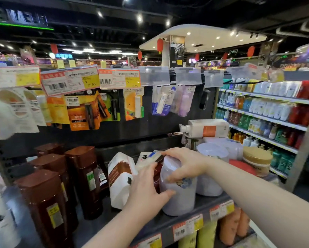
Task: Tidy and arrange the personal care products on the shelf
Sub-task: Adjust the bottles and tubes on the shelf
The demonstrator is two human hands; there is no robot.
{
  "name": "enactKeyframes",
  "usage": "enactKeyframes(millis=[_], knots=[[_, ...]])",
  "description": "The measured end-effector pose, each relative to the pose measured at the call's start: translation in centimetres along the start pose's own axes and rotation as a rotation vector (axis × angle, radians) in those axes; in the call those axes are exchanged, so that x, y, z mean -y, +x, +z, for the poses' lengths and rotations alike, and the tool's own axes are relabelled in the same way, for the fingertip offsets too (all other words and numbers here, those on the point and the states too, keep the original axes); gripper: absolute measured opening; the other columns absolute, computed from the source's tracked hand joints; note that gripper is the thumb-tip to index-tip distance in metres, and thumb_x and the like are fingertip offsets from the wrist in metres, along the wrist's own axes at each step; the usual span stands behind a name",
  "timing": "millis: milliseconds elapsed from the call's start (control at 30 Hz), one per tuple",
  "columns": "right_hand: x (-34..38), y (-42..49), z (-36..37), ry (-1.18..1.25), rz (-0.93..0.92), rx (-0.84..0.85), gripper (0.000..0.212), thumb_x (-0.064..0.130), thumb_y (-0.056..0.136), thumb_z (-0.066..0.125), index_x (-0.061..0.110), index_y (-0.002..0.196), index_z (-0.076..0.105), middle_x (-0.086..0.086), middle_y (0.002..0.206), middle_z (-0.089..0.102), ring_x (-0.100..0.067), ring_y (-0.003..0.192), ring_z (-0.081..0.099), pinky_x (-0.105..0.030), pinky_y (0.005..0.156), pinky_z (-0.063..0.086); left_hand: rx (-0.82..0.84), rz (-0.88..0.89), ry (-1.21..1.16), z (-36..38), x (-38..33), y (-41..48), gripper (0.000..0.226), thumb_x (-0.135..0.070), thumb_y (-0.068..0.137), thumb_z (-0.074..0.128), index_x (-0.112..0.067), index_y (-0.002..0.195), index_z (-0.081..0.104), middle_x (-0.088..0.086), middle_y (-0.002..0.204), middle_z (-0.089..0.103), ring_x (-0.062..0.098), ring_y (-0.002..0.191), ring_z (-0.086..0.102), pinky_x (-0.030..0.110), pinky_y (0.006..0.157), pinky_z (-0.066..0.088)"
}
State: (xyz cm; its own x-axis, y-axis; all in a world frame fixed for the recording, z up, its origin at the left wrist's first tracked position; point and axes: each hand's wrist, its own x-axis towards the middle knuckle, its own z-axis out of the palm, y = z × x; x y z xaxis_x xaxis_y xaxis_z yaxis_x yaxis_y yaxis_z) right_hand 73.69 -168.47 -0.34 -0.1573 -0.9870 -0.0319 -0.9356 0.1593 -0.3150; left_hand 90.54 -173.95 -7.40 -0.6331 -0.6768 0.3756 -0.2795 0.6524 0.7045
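A pale lilac bottle (181, 199) stands near the front edge of the dark shelf (168, 221). My right hand (184, 162) grips its top from above. My left hand (146, 192) presses against its left side, thumb on the front. Just behind my hands lies a small white and blue box (151, 157), touching my left fingertips. A white and brown refill pouch (120, 178) stands to the left of the bottle. A second lilac bottle (211, 169) stands behind and to the right.
Several brown bottles (82, 178) fill the shelf's left side. A white pump bottle (206, 128) lies on top of stacked items at the back right, beside a gold-lidded jar (257, 160). Hanging packets (82, 110) and price tags (69, 81) hang overhead. Another stocked shelf (268, 113) stands at right.
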Motion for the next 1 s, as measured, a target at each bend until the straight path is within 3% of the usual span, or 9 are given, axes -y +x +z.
enactKeyframes(millis=[200, 400, 500, 600, 667, 733, 867, 933, 1000], knots=[[1.7, -0.3, 0.5, 0.03, 0.098, -0.092, 0.083, 0.058, 0.06, 0.07, 0.027, 0.133, 0.045, 0.004, 0.13, 0.052, -0.02, 0.12, 0.047, -0.039, 0.096, 0.045, 0.071, -0.039, 0.222, 0.6, -0.7, 0.5, 0.09, -0.062, 0.06, 0.064, -0.034, 0.136, 0.025, -0.016, 0.126, 0.051, 0.016, 0.123, 0.037, 0.05, 0.111, 0.018], [1.4, -0.1, 0.3, -0.047, 0.053, 0.003, 0.067, 0.053, 0.067, 0.069, 0.019, 0.121, 0.048, 0.002, 0.121, 0.05, -0.024, 0.113, 0.046, -0.042, 0.093, 0.044, -0.048, 0.044, 0.316, 2.3, -0.8, 0.8, 0.11, -0.068, 0.059, 0.059, -0.031, 0.143, 0.0, -0.012, 0.139, 0.037, 0.008, 0.135, 0.024, 0.037, 0.113, -0.008], [0.0, 0.1, -1.4, 0.022, -0.073, 0.139, 0.075, 0.051, 0.076, 0.067, 0.022, 0.139, 0.038, 0.004, 0.132, 0.046, -0.018, 0.122, 0.044, -0.036, 0.103, 0.038, -0.052, -0.043, 0.098, 3.0, -1.3, 2.0, 0.123, -0.067, 0.053, 0.068, -0.036, 0.143, -0.011, -0.019, 0.146, 0.02, 0.007, 0.137, 0.017, 0.035, 0.117, 0.014], [-2.7, -0.3, -4.5, 0.113, -0.198, 0.122, 0.07, 0.044, 0.082, 0.065, 0.029, 0.143, 0.035, 0.009, 0.148, 0.034, -0.007, 0.135, 0.032, -0.023, 0.109, 0.029, -0.035, -0.115, -0.168, 3.7, -2.7, 2.5, 0.118, -0.065, 0.038, 0.074, -0.061, 0.131, 0.001, -0.052, 0.12, 0.018, -0.005, 0.125, 0.032, 0.026, 0.098, 0.04], [-5.1, -0.6, -6.7, 0.108, -0.272, 0.019, 0.06, 0.042, 0.083, 0.064, 0.029, 0.138, 0.042, 0.011, 0.147, 0.036, -0.001, 0.133, 0.031, -0.012, 0.101, 0.025, -0.107, -0.154, -0.187, 4.3, -2.9, 2.3, 0.115, -0.066, 0.03, 0.074, -0.063, 0.126, 0.012, -0.052, 0.115, 0.025, -0.008, 0.118, 0.035, 0.022, 0.093, 0.039], [-8.1, -0.6, -8.4, 0.095, -0.29, -0.04, 0.056, 0.045, 0.083, 0.063, 0.03, 0.134, 0.046, 0.013, 0.141, 0.043, 0.0, 0.128, 0.037, -0.012, 0.098, 0.027, -0.186, -0.193, -0.131, 4.7, -2.8, 2.0, 0.121, -0.064, 0.024, 0.074, -0.054, 0.132, 0.021, -0.044, 0.117, 0.028, -0.007, 0.115, 0.032, 0.018, 0.089, 0.034], [-13.0, -0.3, -8.6, 0.055, -0.217, 0.24, 0.078, 0.06, 0.077, 0.061, 0.035, 0.144, 0.029, 0.015, 0.149, 0.03, -0.003, 0.134, 0.03, -0.017, 0.101, 0.027, -0.241, -0.192, -0.063, 4.9, -3.5, 1.7, 0.098, -0.063, 0.021, 0.075, -0.057, 0.111, 0.036, -0.053, 0.109, 0.032, -0.032, 0.102, 0.029, 0.006, 0.077, 0.033], [-14.3, -0.1, -7.5, -0.027, -0.269, 0.341, 0.093, 0.061, 0.074, 0.065, 0.031, 0.148, 0.017, 0.014, 0.153, 0.019, -0.003, 0.137, 0.022, -0.015, 0.102, 0.02, -0.269, -0.208, -0.047, 5.1, -3.9, 1.6, 0.092, -0.066, 0.024, 0.075, -0.055, 0.109, 0.041, -0.051, 0.111, 0.036, -0.031, 0.106, 0.029, 0.008, 0.078, 0.034], [-14.8, 0.0, -6.1, -0.079, -0.342, 0.296, 0.106, 0.064, 0.067, 0.069, 0.03, 0.148, 0.01, 0.014, 0.152, 0.017, -0.008, 0.138, 0.021, -0.023, 0.111, 0.02, -0.293, -0.229, -0.045, 5.3, -4.2, 1.6, 0.09, -0.064, 0.027, 0.076, -0.053, 0.11, 0.043, -0.041, 0.116, 0.042, -0.025, 0.11, 0.032, 0.008, 0.08, 0.034]])
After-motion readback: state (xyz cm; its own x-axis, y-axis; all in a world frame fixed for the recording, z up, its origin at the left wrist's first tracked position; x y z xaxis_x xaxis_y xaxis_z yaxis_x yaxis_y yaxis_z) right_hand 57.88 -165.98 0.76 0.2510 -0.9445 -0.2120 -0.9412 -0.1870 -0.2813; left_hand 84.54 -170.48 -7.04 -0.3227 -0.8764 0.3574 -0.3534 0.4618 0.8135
